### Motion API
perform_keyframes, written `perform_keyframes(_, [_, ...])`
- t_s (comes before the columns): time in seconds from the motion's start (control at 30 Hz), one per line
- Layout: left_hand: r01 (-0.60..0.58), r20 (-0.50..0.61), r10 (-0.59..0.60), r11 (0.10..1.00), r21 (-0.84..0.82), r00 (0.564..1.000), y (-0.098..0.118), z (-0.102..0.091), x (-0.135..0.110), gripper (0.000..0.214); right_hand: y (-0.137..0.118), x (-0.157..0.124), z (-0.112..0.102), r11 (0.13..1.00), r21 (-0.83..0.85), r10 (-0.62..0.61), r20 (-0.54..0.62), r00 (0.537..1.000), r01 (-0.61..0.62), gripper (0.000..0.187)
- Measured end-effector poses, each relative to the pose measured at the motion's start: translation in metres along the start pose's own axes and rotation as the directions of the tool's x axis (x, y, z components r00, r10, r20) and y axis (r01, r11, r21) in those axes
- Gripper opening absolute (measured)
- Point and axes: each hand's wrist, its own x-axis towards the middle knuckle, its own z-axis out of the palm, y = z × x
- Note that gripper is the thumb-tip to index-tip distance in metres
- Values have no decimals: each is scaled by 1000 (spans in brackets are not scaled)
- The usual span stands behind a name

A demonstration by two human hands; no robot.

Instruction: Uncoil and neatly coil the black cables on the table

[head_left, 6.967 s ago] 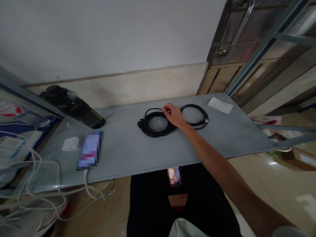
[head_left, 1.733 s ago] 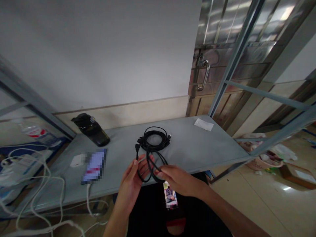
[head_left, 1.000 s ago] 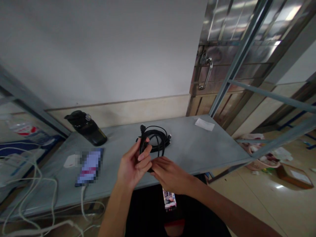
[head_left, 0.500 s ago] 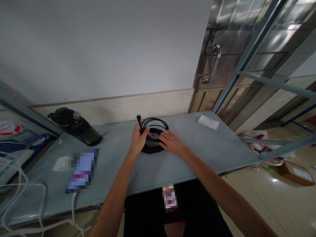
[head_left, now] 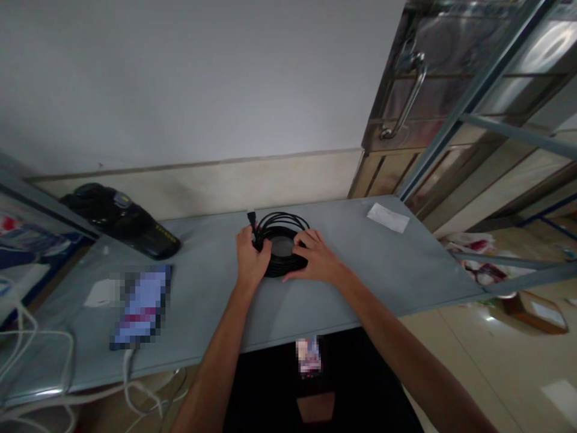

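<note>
A black cable (head_left: 283, 266) is wound into a round coil on the grey table, with a few looser loops at its far side. Its black plug (head_left: 251, 216) sticks up at the coil's far left. My left hand (head_left: 253, 255) grips the left side of the coil just below the plug, thumb on the inner edge. On the right side, my right hand (head_left: 315, 255) is curled round the coil, fingertips over its inner edge and thumb near the front.
A black bottle (head_left: 135, 222) lies tilted at the back left. Nearer stands a pixelated blue item (head_left: 143, 307) with a white cable (head_left: 128, 364). A white paper slip (head_left: 388, 218) lies back right on the grey table (head_left: 360, 288). A metal frame post (head_left: 455, 117) rises at the right.
My right hand has shifted from lying over the coil's inner turns to curling round its right side. The inner turns now sit together with the outer ones. The view has shifted slightly.
</note>
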Motion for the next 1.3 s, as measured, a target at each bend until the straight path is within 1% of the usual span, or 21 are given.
perform_keyframes(0.07, [5,-2,-5,1000,-5,1000,-2,0,0,46,-1,-1,0,1000,-1,5,4,1000,-5,69])
perform_keyframes(0.17, [20,-1,-20,999,-31,1000,-3,0,0,44,-2,-2,1,1000,3,-15,12,1000,15,63])
perform_keyframes(0.3, [37,-26,-38,998,-46,999,-7,-1,-2,43,-3,-2,3,1000,5,-24,59,998,24,52])
perform_keyframes(0.37, [54,-42,-56,997,-50,998,-11,1,-3,51,-4,-3,3,1000,-15,-27,73,997,28,52])
perform_keyframes(0.43, [90,-51,-94,993,-71,994,-16,3,-3,65,-5,-3,4,999,-44,-28,71,997,32,53])
perform_keyframes(0.5, [123,-48,-128,988,-93,991,-21,4,-3,77,-6,-4,4,997,-65,-36,66,997,40,58])
perform_keyframes(0.53, [129,-42,-133,987,-96,990,-22,4,-3,79,-7,-5,4,996,-73,-40,66,997,45,62])
perform_keyframes(0.6, [114,-32,-117,990,-88,993,-22,4,-3,75,-8,-6,4,995,-88,-45,78,996,52,65])
perform_keyframes(0.73, [62,-29,-64,995,-81,998,-19,1,-2,59,-8,-7,6,993,-108,-40,99,994,51,54])
perform_keyframes(0.83, [25,-1,-26,997,-79,1000,-16,-1,-2,48,-7,-7,7,995,-93,-38,99,994,47,52])
perform_keyframes(0.97, [-34,41,37,996,-85,998,-13,-4,-2,43,-7,-7,8,998,-54,-13,85,996,17,50])
perform_keyframes(1.07, [-37,38,41,994,-105,998,-8,-5,-2,35,-8,-7,4,999,46,16,24,1000,-17,54])
perform_keyframes(1.13, [-36,20,39,990,-136,999,-4,-5,-2,27,-7,-6,0,987,154,66,-68,996,-55,52])
perform_keyframes(1.17, [-34,6,35,986,-161,999,-1,-5,-2,25,-7,-5,-2,973,215,110,-122,986,-82,48])
perform_keyframes(1.2, [-25,-11,23,981,-191,1000,1,-5,-2,26,-5,-5,-4,952,279,177,-180,968,-122,45])
perform_keyframes(1.23, [-4,-27,-2,975,-222,1000,2,-6,-1,28,-2,-4,-6,924,341,263,-236,935,-174,43])
perform_keyframes(1.3, [57,-54,-75,959,-279,996,4,-6,-1,33,4,-3,-10,855,435,440,-317,840,-283,47])
